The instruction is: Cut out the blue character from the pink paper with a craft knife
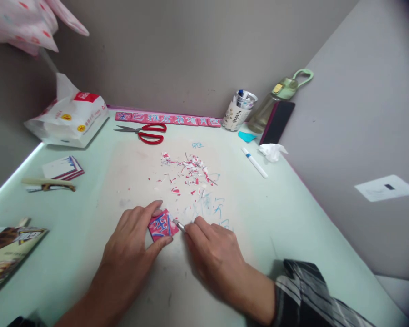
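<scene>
Pink square (161,227) sits between the left fingers (151,208) and thumb (161,245).

Matt paper scraps (195,169), shiny metal, smooth plastic

In the left hand (131,240), a matt pink piece (160,225); in the right hand (215,250), a shiny metal tool (180,225); beyond both, scissors (139,130) with metal blades and glossy plastic handles; well beyond the right hand, a translucent plastic bottle (263,112); behind that hand, a cloth sleeve (301,295)

A craft desk (293,218) set against walls (163,59): scraps (194,169) and scissors (139,131) beyond the fingers (200,226), pen cup (236,117) farther right.
</scene>
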`<state>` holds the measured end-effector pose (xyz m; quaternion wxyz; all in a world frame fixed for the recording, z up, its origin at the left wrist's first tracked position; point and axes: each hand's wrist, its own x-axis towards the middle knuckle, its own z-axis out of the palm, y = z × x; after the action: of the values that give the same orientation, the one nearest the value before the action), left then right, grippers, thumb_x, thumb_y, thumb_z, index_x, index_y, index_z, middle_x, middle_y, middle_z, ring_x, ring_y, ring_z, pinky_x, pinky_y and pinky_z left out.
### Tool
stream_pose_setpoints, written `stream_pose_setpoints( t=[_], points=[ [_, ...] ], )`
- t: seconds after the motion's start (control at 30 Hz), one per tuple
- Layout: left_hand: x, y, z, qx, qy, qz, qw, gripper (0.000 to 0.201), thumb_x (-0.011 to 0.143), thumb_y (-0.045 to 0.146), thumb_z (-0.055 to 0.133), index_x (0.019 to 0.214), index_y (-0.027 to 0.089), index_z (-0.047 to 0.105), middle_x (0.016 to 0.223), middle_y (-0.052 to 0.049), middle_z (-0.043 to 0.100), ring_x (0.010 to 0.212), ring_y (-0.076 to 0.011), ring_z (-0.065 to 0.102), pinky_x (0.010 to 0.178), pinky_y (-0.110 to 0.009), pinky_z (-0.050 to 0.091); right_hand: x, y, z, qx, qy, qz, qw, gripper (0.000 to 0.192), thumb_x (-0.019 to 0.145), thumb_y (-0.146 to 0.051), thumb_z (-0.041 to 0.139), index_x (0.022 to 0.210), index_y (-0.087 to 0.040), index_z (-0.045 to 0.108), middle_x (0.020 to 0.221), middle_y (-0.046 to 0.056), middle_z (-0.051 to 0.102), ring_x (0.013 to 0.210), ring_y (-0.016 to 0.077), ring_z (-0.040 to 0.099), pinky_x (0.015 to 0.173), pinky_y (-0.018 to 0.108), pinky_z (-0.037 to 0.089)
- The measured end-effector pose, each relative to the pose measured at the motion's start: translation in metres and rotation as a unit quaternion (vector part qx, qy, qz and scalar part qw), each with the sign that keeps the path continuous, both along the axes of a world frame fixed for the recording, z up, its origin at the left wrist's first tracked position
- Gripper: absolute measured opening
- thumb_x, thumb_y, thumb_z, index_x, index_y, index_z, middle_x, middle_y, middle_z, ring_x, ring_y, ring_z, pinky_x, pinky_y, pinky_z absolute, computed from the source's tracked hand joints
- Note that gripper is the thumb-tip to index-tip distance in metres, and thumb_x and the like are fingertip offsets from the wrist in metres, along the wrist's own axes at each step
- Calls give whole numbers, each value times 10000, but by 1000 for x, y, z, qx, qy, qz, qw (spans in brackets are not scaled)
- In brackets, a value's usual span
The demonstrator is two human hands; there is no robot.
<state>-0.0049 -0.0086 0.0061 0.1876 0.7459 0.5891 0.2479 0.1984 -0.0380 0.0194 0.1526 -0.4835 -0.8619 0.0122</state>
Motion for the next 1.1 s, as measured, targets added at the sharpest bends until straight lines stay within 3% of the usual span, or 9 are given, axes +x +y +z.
stream_pose_setpoints(
  t=[0.5, 1.1],
  points=[
    [0, 1, 1, 9, 3, -4, 1000, 465, 868, 407, 608, 1296, 235, 551, 1205, -42, 712, 1131, -273, 643, 937, -407, 523, -2, 1, 0, 17, -7, -7, 1000, 297, 692, 26, 488, 888, -192, 530, 786, 22, 587, 589, 170, 437, 538, 326, 264],
    [1, -2, 2, 17, 45, 9, 999, 490, 880, 374, 605, 1339, 255, 481, 1212, -54, 698, 1116, -273, 662, 894, -387, 550, -7, 5, 0, 14, -23, -12, 1000, 256, 757, 10, 508, 909, -196, 502, 791, 21, 576, 578, 169, 431, 527, 331, 242]
  ],
)
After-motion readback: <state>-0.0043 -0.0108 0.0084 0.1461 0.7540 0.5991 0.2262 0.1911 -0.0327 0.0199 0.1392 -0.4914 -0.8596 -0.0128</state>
